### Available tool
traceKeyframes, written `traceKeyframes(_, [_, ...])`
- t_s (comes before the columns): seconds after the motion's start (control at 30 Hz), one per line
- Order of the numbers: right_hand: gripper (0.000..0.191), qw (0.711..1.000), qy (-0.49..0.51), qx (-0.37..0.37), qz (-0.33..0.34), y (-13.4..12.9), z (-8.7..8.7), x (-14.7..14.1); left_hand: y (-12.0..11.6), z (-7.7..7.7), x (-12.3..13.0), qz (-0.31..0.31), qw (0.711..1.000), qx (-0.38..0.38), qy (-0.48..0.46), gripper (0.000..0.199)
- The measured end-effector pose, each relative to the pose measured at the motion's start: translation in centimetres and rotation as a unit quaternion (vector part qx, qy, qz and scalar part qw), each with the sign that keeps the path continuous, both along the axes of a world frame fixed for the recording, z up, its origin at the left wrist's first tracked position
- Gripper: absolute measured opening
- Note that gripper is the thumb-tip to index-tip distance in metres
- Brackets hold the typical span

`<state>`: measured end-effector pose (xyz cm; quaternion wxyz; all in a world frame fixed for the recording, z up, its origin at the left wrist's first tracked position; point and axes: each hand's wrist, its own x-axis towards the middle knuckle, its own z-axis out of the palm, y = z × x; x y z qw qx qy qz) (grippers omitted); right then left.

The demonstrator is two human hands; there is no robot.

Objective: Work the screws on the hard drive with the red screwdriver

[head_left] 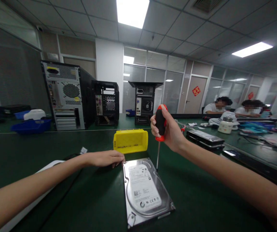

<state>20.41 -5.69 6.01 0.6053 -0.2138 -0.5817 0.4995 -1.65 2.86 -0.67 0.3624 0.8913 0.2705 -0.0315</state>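
Note:
A silver hard drive with a white label (pixel 143 188) lies flat on the green table (pixel 92 196). My right hand (pixel 168 129) is wrapped round the red and black handle of a screwdriver (pixel 161 124), which points down with its tip at the drive's right edge. At the drive's upper left corner rests my left hand (pixel 111 158), its fingertips touching the edge; whether they pinch anything is hidden. Just behind the drive is a yellow bin (pixel 130 141) with small dark pieces inside.
Computer cases (pixel 86 96) stand at the back. A blue tray (pixel 31 126) is at the left, with a cable (pixel 66 190) nearer. More drives (pixel 206 137) and a white cup (pixel 225 126) are on the right. Other people (pixel 218 104) sit farther back.

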Motion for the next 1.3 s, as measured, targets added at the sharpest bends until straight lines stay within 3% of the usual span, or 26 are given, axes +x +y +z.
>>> traceKeyframes(0.17, [0.042, 0.999, 0.028, 0.011, 0.013, 0.3, -0.1, 0.1, 0.0, 0.1, 0.0, 0.001, 1.000, -0.002, -0.002, 0.038])
traceKeyframes(0.43, [0.038, 0.999, -0.029, 0.016, -0.004, 0.1, -0.1, 0.1, 0.5, -0.4, -0.3, -0.007, 1.000, -0.008, -0.004, 0.037])
traceKeyframes(0.63, [0.039, 0.998, -0.002, 0.049, -0.046, 0.2, 1.7, 1.5, 0.0, 0.0, -0.2, -0.002, 1.000, -0.006, -0.004, 0.038])
traceKeyframes(0.77, [0.037, 0.987, -0.139, 0.025, -0.080, 0.5, 2.6, 3.0, -0.4, 0.3, 0.0, 0.001, 1.000, 0.002, 0.004, 0.038])
traceKeyframes(0.83, [0.032, 0.949, -0.294, 0.004, -0.114, 0.8, 2.2, 3.8, -0.4, 0.3, 0.0, 0.001, 1.000, 0.002, 0.004, 0.038])
traceKeyframes(0.87, [0.031, 0.911, -0.391, -0.011, -0.128, 1.0, 1.8, 4.2, -0.4, 0.3, 0.0, 0.003, 1.000, 0.001, 0.003, 0.038])
traceKeyframes(0.93, [0.032, 0.797, -0.582, -0.037, -0.157, 1.6, 0.7, 4.9, -0.5, 0.3, 0.0, 0.009, 1.000, -0.005, 0.004, 0.037])
traceKeyframes(1.0, [0.031, 0.658, -0.725, -0.017, -0.201, 2.4, -0.7, 5.5, -0.5, 0.4, 0.1, 0.014, 1.000, -0.011, 0.009, 0.036])
traceKeyframes(1.03, [0.029, 0.622, -0.753, -0.012, -0.214, 2.8, -1.3, 5.8, -0.6, 0.4, 0.1, 0.016, 1.000, -0.013, 0.010, 0.036])
traceKeyframes(1.1, [0.027, 0.581, -0.781, -0.015, -0.228, 3.6, -2.5, 6.1, -0.6, 0.5, 0.2, 0.017, 1.000, -0.014, 0.009, 0.035])
traceKeyframes(1.3, [0.034, 0.523, -0.817, -0.039, -0.240, 3.9, -5.5, 5.1, -0.6, 0.5, 0.2, 0.015, 1.000, -0.011, 0.010, 0.035])
